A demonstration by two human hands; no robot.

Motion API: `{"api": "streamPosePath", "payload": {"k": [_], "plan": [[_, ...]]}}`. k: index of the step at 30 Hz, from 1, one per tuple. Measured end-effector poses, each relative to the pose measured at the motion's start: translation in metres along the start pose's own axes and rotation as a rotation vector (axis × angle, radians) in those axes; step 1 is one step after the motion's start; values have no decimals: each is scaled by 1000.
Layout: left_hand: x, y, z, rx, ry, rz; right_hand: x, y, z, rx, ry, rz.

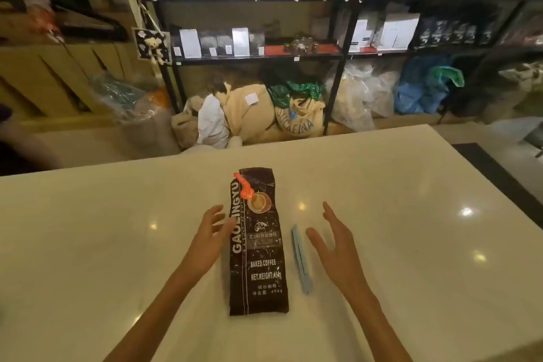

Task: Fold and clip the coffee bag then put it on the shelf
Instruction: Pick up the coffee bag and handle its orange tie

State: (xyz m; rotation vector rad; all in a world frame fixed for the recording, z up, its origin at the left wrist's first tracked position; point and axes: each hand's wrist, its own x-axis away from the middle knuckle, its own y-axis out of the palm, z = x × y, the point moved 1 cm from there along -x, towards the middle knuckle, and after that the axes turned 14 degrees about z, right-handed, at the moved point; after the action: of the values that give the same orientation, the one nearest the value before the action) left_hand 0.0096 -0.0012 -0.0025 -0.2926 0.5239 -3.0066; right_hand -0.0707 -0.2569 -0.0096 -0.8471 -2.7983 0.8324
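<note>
A long black coffee bag [258, 256] with white lettering lies flat on the glossy white table [88, 244], its top end pointing away from me. A small orange clip [244, 185] rests on the bag's far left corner. A long light-blue clip [301, 260] lies on the table just right of the bag. My left hand [210, 233] hovers open at the bag's left edge, fingers spread. Open too, my right hand [335, 247] hangs just right of the blue clip, holding nothing.
Beyond the table stand black metal shelves [255, 56] holding several white and dark coffee bags, jars and kettles. Burlap and plastic sacks [249, 114] sit on the floor beneath them. The table's right edge [482, 173] runs diagonally beside a dark floor strip.
</note>
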Motion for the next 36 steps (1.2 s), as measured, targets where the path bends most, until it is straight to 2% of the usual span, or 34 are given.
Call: {"api": "streamPosePath", "payload": {"k": [2, 6, 11, 14, 18, 20, 23, 28, 32, 36], "plan": [[-2, 8, 4, 164, -145, -73, 1, 14, -11, -46, 15, -65], [1, 20, 15, 327, -196, -123, 6, 40, -29, -206, 94, -233], [11, 27, 26, 561, -182, -233, 6, 47, -41, -411, 200, -194], [10, 20, 33, 527, -99, -207, 0, 41, -48, -478, 205, -178], [4, 11, 43, 362, 48, -99, -14, 34, -52, -434, 157, -200], [5, 12, 47, 349, 76, -128, -18, 33, -53, -459, 180, -217], [12, 22, 52, 332, 20, -245, -17, 34, -53, -495, 202, -256], [14, 36, 47, 287, -48, -119, -16, 37, -52, -456, 181, -204], [10, 40, 48, 287, -30, -132, -15, 38, -49, -404, 158, -167], [12, 47, 55, 302, -24, -107, -13, 39, -50, -489, 192, -135]]}}
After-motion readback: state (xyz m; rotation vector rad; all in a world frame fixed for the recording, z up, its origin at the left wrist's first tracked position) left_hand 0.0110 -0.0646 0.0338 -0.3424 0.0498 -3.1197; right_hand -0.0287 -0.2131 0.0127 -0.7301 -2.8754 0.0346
